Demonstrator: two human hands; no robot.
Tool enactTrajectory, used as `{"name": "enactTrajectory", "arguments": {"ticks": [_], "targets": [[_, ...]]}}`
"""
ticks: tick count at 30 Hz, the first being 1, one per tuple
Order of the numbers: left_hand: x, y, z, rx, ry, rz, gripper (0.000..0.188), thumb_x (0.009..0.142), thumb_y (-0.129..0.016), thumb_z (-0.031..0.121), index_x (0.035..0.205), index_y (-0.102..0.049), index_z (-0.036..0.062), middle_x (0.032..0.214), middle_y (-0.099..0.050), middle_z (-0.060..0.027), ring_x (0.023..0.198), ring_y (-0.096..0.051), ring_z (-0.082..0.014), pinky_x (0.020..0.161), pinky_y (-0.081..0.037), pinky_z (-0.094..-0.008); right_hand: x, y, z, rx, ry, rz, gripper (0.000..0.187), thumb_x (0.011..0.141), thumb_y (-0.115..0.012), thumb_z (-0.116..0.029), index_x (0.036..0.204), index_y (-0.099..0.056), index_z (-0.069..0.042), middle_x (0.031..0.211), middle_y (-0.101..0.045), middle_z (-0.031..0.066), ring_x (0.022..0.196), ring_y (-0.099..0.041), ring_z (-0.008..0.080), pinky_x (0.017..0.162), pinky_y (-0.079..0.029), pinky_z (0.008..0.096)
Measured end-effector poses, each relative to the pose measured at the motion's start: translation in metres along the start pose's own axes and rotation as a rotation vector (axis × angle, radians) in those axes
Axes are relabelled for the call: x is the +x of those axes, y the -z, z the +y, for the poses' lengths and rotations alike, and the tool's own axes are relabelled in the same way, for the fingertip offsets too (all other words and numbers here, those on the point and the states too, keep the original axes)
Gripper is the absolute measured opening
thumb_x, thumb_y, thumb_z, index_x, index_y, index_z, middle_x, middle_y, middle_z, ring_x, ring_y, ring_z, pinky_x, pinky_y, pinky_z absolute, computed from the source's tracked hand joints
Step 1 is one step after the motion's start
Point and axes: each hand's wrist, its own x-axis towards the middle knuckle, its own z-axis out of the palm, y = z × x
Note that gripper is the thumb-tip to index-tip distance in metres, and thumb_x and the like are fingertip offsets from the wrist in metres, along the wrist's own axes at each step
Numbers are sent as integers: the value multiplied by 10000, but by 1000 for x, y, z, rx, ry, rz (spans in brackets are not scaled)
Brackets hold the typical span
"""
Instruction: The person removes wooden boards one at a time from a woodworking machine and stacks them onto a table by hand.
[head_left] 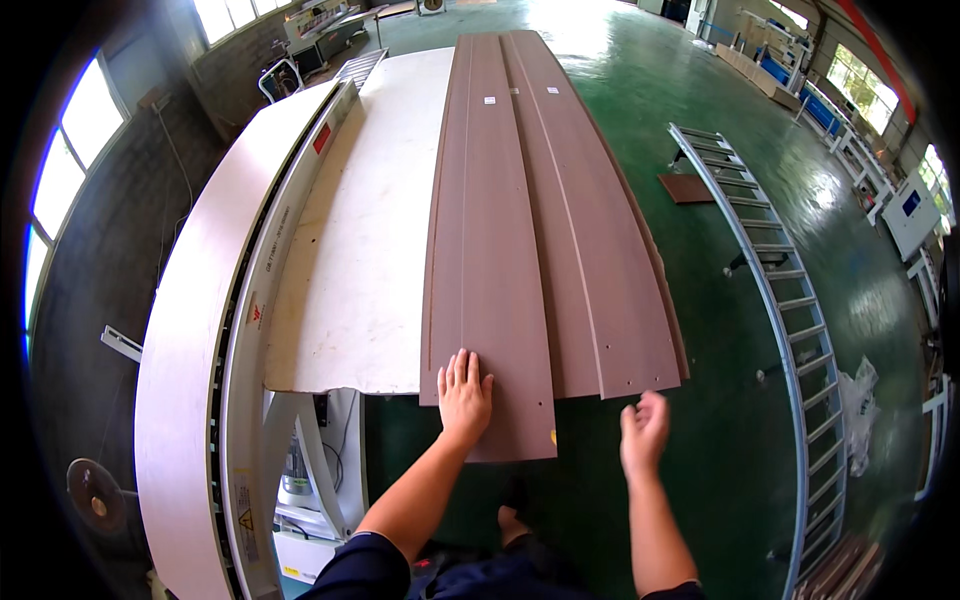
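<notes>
Under my left hand (pixel 464 405) lies a long brown panel (pixel 490 230). The fingers are stretched out flat on its near left part, and the hand holds nothing. A thin groove runs along this panel, and a small yellow mark shows at its near right corner. To its right, partly beneath it, rests another brown panel (pixel 590 280) with small holes near its end. My right hand (pixel 645 435) is closed, just off the near end of that panel. Its fingers curl inward, and whatever they may hold is hidden. Small white labels (pixel 490 100) sit at the far ends.
A pale board (pixel 370 230) supports the panels. Along its left runs a machine rail (pixel 270 290) beside a long pale surface (pixel 190 320). A metal roller conveyor (pixel 780 270) stands on the green floor at right, near clear plastic wrap (pixel 858 410).
</notes>
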Motion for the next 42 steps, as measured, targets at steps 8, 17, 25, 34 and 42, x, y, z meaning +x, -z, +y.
{"name": "enactTrajectory", "arguments": {"ticks": [8,17,25,34,42], "targets": [[52,-26,19,-75,121,-41,487,994,-359,297,1389,-393,14,1473,-343,-166,1371,-319,-291,1149,-192,-420,152,-1,68,-633,22,32,617,827,-648,-390,1277,-466,-9,1311,-466,217,1205,-429,393,1032,-339,478],[91,-30,5,-146,74,3,479,968,-429,247,1369,-398,-13,1466,-338,-193,1339,-352,-339,1137,-248,-409,148,-29,61,-767,101,29,589,869,-572,-417,1220,-496,50,1307,-492,196,1229,-431,352,1052,-324,463],[100,-24,7,-121,69,-61,637,936,-491,433,1391,-384,0,1483,-324,-181,1360,-326,-327,1145,-233,-387,139,-36,56,-749,193,47,627,857,-587,-458,1198,-501,61,1280,-499,204,1211,-445,356,1032,-341,453],[44,-10,-18,-25,55,19,550,910,-538,389,1321,-467,30,1364,-471,-177,1279,-429,-319,1107,-292,-408,146,-38,52,-784,298,50,474,828,-624,-412,1007,-584,26,1114,-579,218,1048,-537,404,900,-433,486],[-259,76,-75,-275,229,-259,437,839,-608,255,1216,-523,52,1154,-568,-138,1093,-558,-305,944,-446,-415,116,-4,36,-944,916,605,322,875,-613,-267,1051,-543,-6,937,-572,189,808,-577,332,672,-490,452]]}}
